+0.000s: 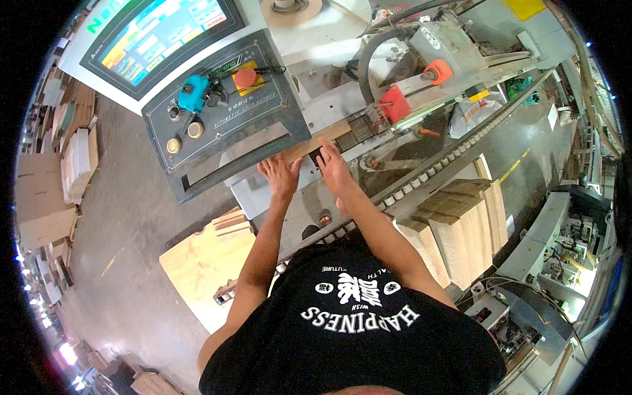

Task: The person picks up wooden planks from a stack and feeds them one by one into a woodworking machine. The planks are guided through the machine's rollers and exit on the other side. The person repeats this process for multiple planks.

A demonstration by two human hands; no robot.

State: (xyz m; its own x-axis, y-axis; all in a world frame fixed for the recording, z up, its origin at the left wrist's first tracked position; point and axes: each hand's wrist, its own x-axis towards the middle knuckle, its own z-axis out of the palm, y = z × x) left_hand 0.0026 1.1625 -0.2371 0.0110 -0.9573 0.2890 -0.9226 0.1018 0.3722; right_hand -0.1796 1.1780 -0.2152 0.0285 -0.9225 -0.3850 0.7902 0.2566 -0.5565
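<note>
A narrow strip of light brown board (305, 149) lies along the machine's feed edge, just past the near corner of the control panel. My left hand (281, 176) rests at the strip's left part, fingers spread. Further right, my right hand (333, 168) has its fingers stretched out against the strip, close to a dark metal track (362, 130). Neither hand wraps round the board. Its left end is partly hidden by the panel and my fingers.
The control panel (220, 112) carries a screen (164, 36), a red stop button (245, 78) and a teal device (193, 93). Red guards (395, 104) stand right of the track. A roller rail (408, 189) crosses before me. Stacked boards (454, 230) sit right; a wooden panel (207, 263) lies left.
</note>
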